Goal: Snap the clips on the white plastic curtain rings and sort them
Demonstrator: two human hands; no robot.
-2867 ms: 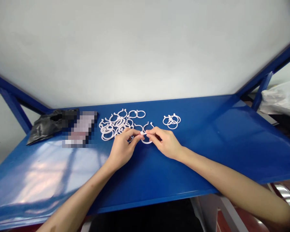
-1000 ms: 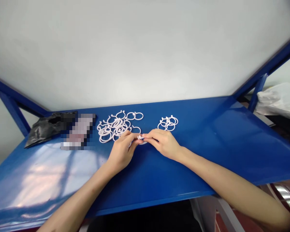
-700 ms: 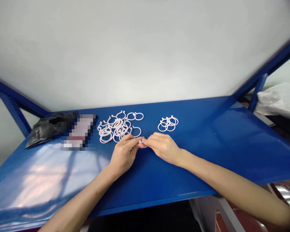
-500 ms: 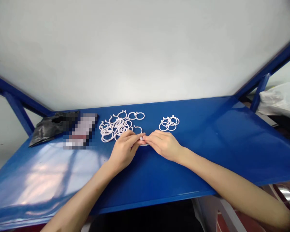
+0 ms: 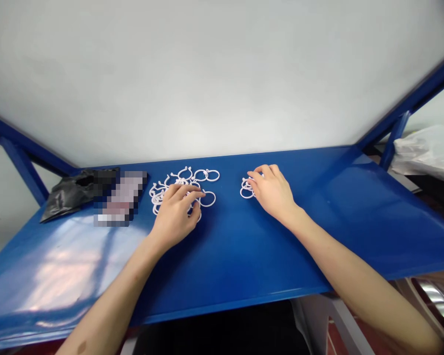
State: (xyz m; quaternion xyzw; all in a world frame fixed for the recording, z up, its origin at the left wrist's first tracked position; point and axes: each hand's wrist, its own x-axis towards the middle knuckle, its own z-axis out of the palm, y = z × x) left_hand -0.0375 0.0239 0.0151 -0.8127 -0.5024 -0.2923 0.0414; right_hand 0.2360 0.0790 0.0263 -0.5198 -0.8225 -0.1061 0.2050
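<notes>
A loose pile of white plastic rings (image 5: 170, 185) lies on the blue table (image 5: 229, 246). My left hand (image 5: 175, 212) rests on the pile's near right side, fingers spread, index tip and thumb at a single ring (image 5: 207, 198). To the right lies a small stack of white rings (image 5: 245, 191). My right hand (image 5: 273, 191) lies over that stack, fingers held together and curled down onto it, with a ring at the fingertips. The stack is mostly hidden under the hand.
A black plastic bag (image 5: 68, 195) and a blurred flat packet (image 5: 120, 198) lie at the table's back left. Blue frame struts (image 5: 392, 133) rise at both back corners before a white wall. A white bag (image 5: 429, 150) sits off to the right.
My hands, which were together pinching one ring at the table's middle, have parted. The right hand went back and right to the small stack; the left went back to the big pile.
</notes>
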